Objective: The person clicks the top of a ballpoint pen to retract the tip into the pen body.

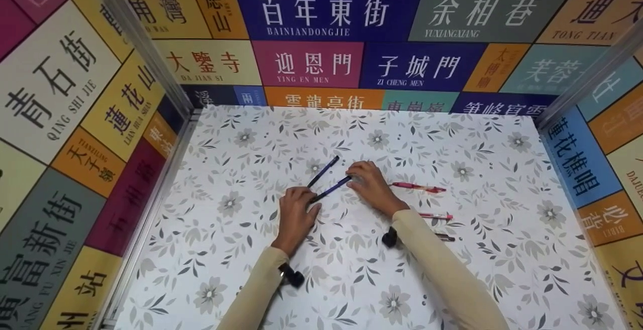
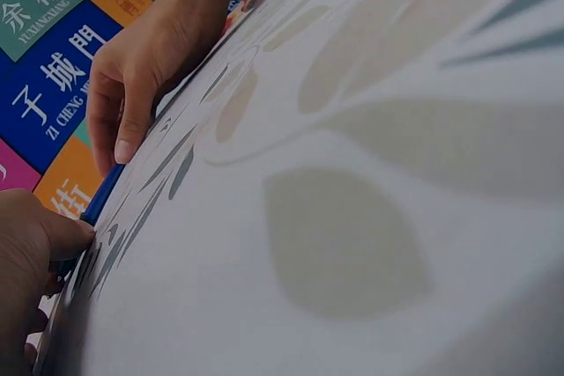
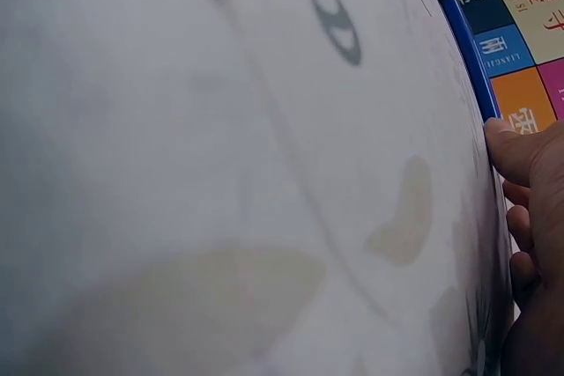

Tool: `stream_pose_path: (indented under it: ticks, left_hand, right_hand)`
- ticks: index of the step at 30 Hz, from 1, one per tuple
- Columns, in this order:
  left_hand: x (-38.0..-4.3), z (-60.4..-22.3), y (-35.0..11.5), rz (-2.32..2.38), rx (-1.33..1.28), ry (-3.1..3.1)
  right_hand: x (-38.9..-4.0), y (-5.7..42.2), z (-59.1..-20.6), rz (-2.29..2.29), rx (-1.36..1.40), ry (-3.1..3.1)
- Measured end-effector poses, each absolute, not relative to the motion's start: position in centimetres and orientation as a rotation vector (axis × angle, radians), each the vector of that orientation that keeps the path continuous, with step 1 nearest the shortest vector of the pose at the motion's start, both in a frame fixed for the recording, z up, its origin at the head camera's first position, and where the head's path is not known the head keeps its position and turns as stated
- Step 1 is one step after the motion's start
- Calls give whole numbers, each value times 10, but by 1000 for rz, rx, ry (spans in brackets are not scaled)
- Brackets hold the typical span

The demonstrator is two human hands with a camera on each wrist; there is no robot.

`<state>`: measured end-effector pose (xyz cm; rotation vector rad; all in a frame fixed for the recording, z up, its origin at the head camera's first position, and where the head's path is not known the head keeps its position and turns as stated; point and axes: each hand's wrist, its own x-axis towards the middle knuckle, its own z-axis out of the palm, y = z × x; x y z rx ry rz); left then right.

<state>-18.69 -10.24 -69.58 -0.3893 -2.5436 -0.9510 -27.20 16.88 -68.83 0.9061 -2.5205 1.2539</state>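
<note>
A blue pen (image 1: 330, 189) with dark ends lies slantwise between both hands in the head view. My left hand (image 1: 297, 217) pinches its lower-left end, while my right hand (image 1: 370, 185) grips its upper-right end; the fingers hide both tips. In the right wrist view the thumb of my right hand (image 3: 538, 173) lies against the blue barrel (image 3: 471, 50). My left hand (image 2: 35, 248) shows at the edge of the left wrist view, thumb at the pen. Just beyond, a second blue pen (image 1: 324, 170) lies nearly parallel, its near end beside the left fingers.
To the right of my right hand lie a red pen (image 1: 418, 187), another red-and-white pen (image 1: 438, 215) partly behind the sleeve, and a dark pen (image 1: 445, 237). The white floral tabletop (image 1: 241, 249) is bounded by colourful sign-covered panels (image 1: 311, 64) at the back and sides.
</note>
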Motion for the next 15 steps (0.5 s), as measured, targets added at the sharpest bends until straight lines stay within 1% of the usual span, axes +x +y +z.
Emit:
stream_pose_path:
  ticks: [15]
  left_hand:
    - [-186,-695,-102,-1009,-366,-2547]
  right_hand:
    - [-271,167,-686,1238,887,-2554]
